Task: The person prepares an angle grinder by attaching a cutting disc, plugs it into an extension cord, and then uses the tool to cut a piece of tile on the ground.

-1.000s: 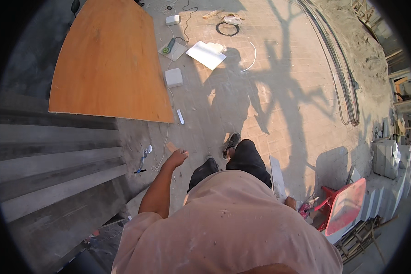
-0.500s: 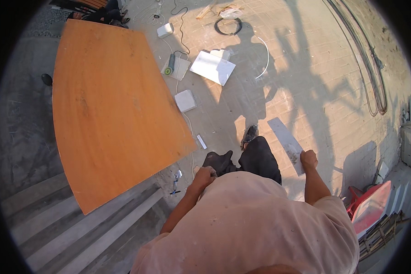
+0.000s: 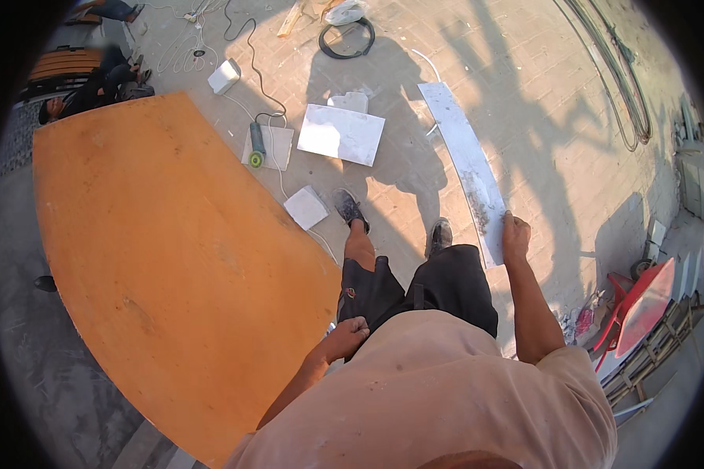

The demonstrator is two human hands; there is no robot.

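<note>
A long, narrow, flat strip [image 3: 463,152], whitish and smeared with grey dirt near its near end, is in my right hand [image 3: 516,238]. The fingers grip its right edge close to that near end, and the strip points forward and slightly left; it looks like cut tile. By my left thigh, my left hand [image 3: 349,338] is closed with its fingers curled; whether anything is inside is hidden. Left of that hand spreads a large orange board [image 3: 180,281]. An angle grinder [image 3: 256,147] with a green disc lies ahead on a pale square tile [image 3: 280,148].
White tile pieces [image 3: 341,134] and a white block [image 3: 307,208] lie ahead among trailing cords. A black cable coil [image 3: 346,39] is farther off. A red wheelbarrow [image 3: 641,309] stands at right. Another person [image 3: 94,86] is at the far left.
My view has swung left and I have stepped, so both shoes now show. The strip is raised and turned more sunward, looking brighter. The orange board appears nearer my left arm.
</note>
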